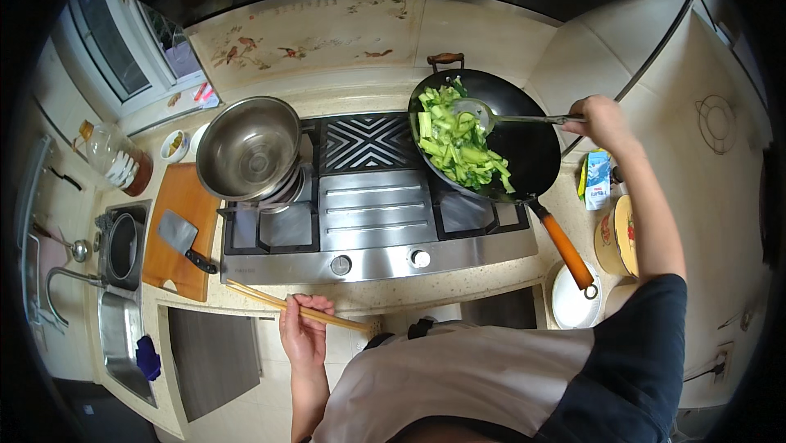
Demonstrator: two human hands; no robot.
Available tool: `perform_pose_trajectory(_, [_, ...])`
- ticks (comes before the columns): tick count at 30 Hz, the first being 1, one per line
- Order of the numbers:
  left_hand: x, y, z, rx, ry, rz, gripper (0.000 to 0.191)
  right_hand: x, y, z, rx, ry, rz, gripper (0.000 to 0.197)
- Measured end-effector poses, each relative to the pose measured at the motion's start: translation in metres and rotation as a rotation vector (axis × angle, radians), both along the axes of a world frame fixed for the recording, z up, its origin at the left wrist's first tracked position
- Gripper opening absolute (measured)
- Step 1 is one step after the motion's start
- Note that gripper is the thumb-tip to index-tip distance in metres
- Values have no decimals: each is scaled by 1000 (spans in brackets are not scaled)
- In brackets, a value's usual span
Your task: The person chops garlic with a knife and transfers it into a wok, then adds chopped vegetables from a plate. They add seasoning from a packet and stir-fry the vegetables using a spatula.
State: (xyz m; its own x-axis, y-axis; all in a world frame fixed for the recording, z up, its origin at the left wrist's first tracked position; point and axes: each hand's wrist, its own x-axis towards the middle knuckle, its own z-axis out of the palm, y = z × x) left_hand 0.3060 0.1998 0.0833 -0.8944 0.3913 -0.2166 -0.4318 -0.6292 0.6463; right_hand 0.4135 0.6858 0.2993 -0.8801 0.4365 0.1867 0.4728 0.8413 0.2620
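Note:
My right hand (599,123) grips the handle of a metal ladle or spatula (528,118), whose head rests among chopped green vegetables (454,136) in a black wok (522,160). The greens lie along the left side of the wok, which stands on the right burner. Its orange wooden handle (562,243) points toward me at the right. Low in front of the counter edge, my left hand (307,326) holds a pair of long wooden chopsticks (261,297), tips pointing to the left. The head of the utensil is partly covered by greens.
A steel bowl (249,148) sits over the left burner of the gas stove (374,209). Left of it, a cleaver (179,233) lies on a wooden cutting board (159,271). Beyond are an oil jug (116,157) and sink (116,320). A white plate (571,305) lies under the wok handle.

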Motion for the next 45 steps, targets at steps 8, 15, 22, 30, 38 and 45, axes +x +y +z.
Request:
perform_pose_trajectory(8, [2,2,3,3,-9,-32,28,-30,13,24,189,-74,-87,20])
perform_pose_trajectory(15, [1,-6,-9,-25,-49,-30,27,-29,-19,7,-66,-32,173,20])
perform_pose_trajectory(22, [-8,1,-10,-50,-50,-46,27,31,-126,80,124,-43,204,13])
perform_pose_trajectory(30, [-17,12,-6,-16,-41,-121,26,0,-74,25,207,-161,-192,20])
perform_pose_trajectory(38, [-1,-5,-6,-78,-86,-3,25,-21,11,44,-200,-436,-602,20])
perform_pose_trajectory(45, [0,-21,-12,-94,-87,30,26,-7,-16,1,78,-36,-212,28])
